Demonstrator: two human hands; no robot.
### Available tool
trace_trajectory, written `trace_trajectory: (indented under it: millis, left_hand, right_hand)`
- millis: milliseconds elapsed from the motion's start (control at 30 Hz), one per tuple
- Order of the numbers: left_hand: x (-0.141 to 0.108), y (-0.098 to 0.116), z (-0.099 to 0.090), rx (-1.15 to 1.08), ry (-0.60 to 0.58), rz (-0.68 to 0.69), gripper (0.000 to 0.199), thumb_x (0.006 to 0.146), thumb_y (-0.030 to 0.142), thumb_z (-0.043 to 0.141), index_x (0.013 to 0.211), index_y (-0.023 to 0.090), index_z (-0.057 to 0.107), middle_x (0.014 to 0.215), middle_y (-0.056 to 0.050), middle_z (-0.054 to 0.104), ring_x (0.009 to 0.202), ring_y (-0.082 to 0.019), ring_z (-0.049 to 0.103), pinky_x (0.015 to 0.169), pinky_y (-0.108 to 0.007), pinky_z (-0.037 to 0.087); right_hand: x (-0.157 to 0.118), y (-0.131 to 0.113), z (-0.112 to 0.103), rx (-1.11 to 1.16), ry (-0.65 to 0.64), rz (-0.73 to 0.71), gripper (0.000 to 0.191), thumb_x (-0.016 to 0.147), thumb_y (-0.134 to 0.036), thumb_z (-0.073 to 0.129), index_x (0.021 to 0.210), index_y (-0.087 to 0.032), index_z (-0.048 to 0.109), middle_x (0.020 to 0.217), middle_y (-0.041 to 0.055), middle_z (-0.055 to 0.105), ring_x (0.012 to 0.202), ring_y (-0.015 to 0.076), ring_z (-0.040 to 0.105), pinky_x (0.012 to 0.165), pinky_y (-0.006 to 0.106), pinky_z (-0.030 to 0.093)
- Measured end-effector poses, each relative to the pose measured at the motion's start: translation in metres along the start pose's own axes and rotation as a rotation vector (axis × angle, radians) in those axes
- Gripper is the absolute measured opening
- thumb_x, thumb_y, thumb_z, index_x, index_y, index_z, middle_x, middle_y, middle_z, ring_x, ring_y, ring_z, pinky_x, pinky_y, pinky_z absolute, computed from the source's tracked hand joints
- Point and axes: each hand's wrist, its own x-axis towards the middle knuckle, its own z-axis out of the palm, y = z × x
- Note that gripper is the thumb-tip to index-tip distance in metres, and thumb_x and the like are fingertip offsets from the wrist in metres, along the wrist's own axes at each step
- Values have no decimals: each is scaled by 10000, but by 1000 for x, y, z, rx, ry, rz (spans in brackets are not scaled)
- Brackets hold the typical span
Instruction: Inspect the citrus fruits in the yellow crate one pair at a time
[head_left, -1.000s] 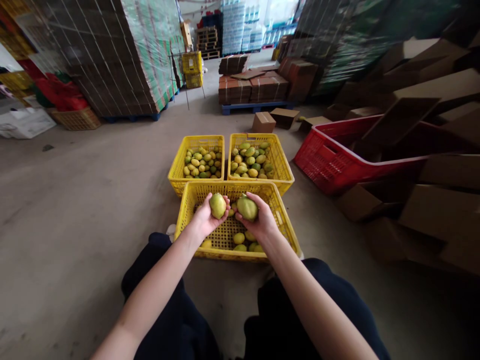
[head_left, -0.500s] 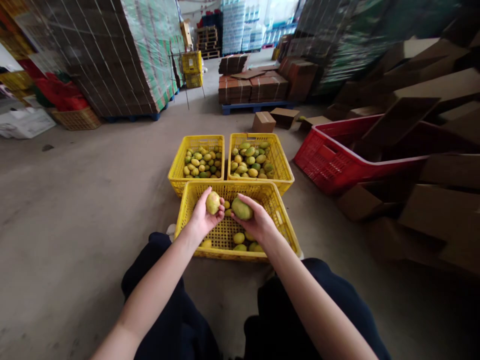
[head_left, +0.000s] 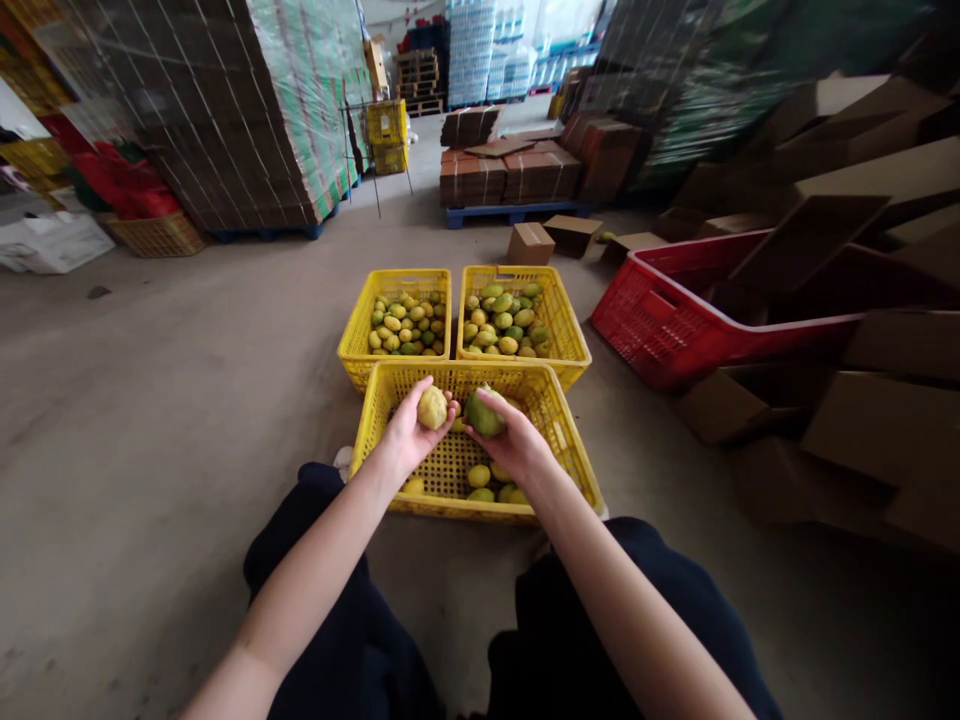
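Note:
Over the near yellow crate [head_left: 577, 462], my left hand [head_left: 407, 430] is closed around a yellow fruit [head_left: 433, 408]. To its right, my right hand [head_left: 514, 437] grips a larger green fruit [head_left: 484, 412]. Several loose fruits [head_left: 478, 476] lie on the crate's bottom, mostly near its front right, with one at the front left. Behind it stand two more yellow crates, the left one [head_left: 352, 335] and the right one [head_left: 574, 335], both holding several green and yellow fruits.
A red crate [head_left: 637, 325] with cardboard in it stands at the right, amid piled cardboard boxes [head_left: 862, 425]. Further back are flattened cartons on a blue pallet [head_left: 510, 214], small boxes [head_left: 529, 244] and a wrapped stack [head_left: 300, 110] at the left.
Both fruits have turned within my hands; the right one shows a darker green side. My left hand has shifted slightly to the right.

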Motion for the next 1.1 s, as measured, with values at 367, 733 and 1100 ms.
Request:
trace_trajectory:
  millis: [367,733,1100]
  left_hand:
    - [-6,5,0,-26,84,-114,305,935,359,448,797,109,555,659,-54,598,401,-30,457,313,-80,349]
    - [-8,4,-2,8,-60,-39,292,875,269,360,758,108,574,668,-94,593,431,-73,434,332,-143,329]
    - [-2,-4,-4,305,-165,-119,470,956,475,265,733,153,524,532,-11,510,322,-51,371,309,-134,245]
  right_hand:
    - [6,-1,-10,13,-72,48,266,856,-407,530,687,-201,530,538,15,604,360,96,431,302,190,308]
    - [2,-3,-7,90,-110,58,164,841,-254,534,723,-174,614,606,52,660,542,156,606,485,244,506]
    - [0,2,0,-105,-89,136,539,929,-558,312,651,-178,574,481,45,586,350,109,482,333,192,380]
